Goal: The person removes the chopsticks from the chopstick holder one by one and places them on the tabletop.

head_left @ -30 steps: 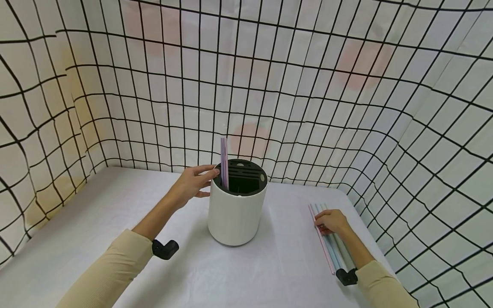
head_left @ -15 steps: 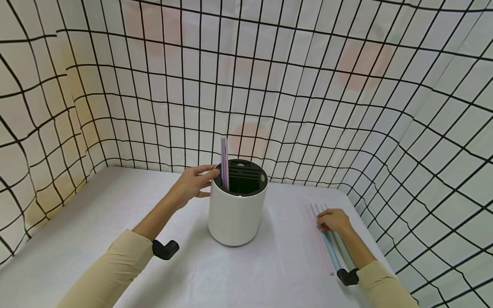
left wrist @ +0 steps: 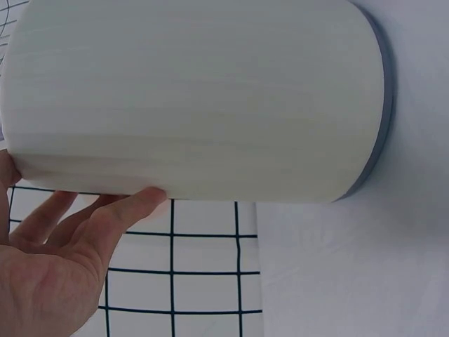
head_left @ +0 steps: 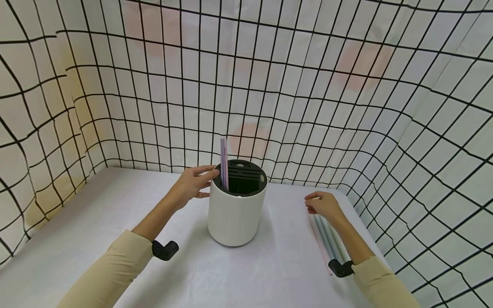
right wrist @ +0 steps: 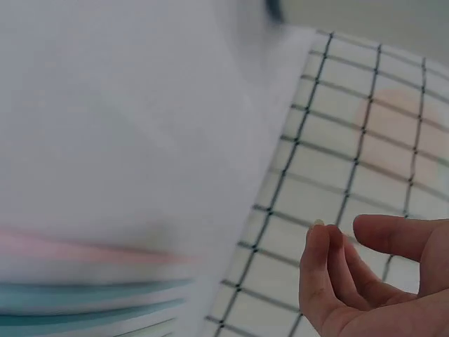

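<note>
Okay, so biggest stuff first: black-and-white grid walls fence in a pale table, and the white container with the dark slotted top stands upright near the middle of it. The left hand is up at the container's 10 o'clock side, fingers spread against the wall and rim, not wrapped round it. The right hand is way over at 3 o'clock from there, thumb and fingertips curved toward each other with a narrow gap, and I can't see anything between them. Thing that matters here: the loose sticks are lying flat at about 6 o'clock from that right hand in the head view, side by side, long axis running roughly 11 to 5, so the hand is up by their far ends. It's easily the nearer hand; the left one is well off at 9-ish. Smallest bits: the pink stick is on the container side of the row, and a few purple sticks poke up around 10 o'clock in the opening.
</note>
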Available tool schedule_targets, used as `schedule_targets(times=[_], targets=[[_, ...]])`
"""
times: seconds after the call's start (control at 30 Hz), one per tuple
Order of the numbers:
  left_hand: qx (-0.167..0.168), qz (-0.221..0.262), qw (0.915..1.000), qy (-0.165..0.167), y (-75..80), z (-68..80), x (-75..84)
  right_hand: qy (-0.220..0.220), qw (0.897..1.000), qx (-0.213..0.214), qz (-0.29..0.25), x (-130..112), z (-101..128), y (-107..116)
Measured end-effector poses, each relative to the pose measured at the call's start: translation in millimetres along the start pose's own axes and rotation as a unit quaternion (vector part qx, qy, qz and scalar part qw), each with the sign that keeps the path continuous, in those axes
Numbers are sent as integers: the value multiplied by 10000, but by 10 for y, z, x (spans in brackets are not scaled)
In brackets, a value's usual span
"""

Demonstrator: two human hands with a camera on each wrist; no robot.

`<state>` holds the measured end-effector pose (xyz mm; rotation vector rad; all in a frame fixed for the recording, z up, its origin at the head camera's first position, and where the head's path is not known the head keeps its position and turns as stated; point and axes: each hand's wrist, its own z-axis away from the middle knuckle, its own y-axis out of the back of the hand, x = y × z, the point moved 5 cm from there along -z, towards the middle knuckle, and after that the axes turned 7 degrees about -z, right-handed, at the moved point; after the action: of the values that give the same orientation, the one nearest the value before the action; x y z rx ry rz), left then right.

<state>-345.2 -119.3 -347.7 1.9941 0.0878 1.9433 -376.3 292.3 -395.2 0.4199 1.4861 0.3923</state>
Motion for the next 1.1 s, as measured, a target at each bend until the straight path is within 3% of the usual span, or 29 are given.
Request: schedule_targets(times=[0.33,0.57,0.8,1.1], targets=[[13,-42,10000,6,-2,-1,6,914,9948,-241,390,-1146,203,-281],[-6,-36,10000,-36,-4,-4,-3,1396,9867,-676,484,-1820,421,-577],[-27,13,10000,-18,1,-5,-24,1623,9785,-1236,302,-2118,518,-918],[-36,57,10000,-52,4,-2,0,1546,9758,-1531,207,-2187,501,-1232]])
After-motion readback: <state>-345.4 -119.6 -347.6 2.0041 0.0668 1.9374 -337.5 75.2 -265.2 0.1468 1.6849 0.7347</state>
